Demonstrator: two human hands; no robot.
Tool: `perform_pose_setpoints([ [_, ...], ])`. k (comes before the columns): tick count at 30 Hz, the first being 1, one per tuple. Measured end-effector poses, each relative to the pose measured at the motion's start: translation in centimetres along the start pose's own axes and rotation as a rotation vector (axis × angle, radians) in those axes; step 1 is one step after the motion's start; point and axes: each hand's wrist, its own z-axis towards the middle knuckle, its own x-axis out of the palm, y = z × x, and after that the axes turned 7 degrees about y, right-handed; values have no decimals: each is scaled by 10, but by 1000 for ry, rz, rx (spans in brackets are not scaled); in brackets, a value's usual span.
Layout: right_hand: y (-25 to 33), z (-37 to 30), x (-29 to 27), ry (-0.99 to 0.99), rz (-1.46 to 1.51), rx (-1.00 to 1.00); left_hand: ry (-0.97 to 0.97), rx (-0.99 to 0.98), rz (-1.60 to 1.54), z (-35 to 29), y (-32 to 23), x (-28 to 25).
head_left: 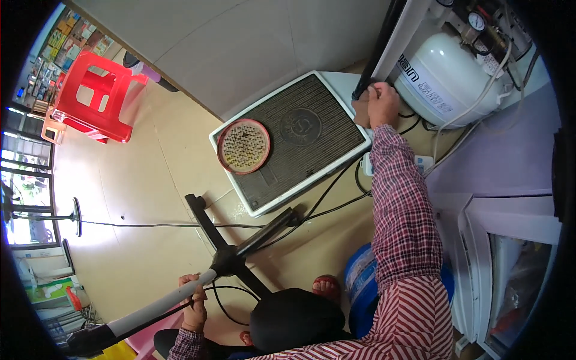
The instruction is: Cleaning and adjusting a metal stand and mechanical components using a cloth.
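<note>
My left hand (195,305) is wrapped round the grey pole (141,310) of a floor stand, which lies tilted with its black legs (240,252) spread over the floor. A thin black cable runs along the pole by my fingers. My right hand (383,105) reaches far forward, its fingers closed on a brown cloth-like piece (362,112). That piece sits at the corner of a white-framed box with a dark ribbed top (312,162), beside the lower end of a black post (378,54). On the box lies a round red-rimmed dish (244,146) with a speckled inside.
A white compressor tank (441,78) with gauges stands at the far right, hoses hanging from it. Near it are a white power strip (423,163) and black cables. A blue bucket (362,270) is by my right arm. Red plastic stools (99,99) stand far left.
</note>
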Motion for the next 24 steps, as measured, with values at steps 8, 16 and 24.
perform_pose_setpoints([
  [8,-1,26,24,189,-206,320,-14,-54,14,0,-4,4],
  [16,4,41,8,374,-247,455,-47,-42,19,-1,-6,6],
  [24,-26,46,7,515,-192,487,-41,-44,-18,-1,-3,4],
])
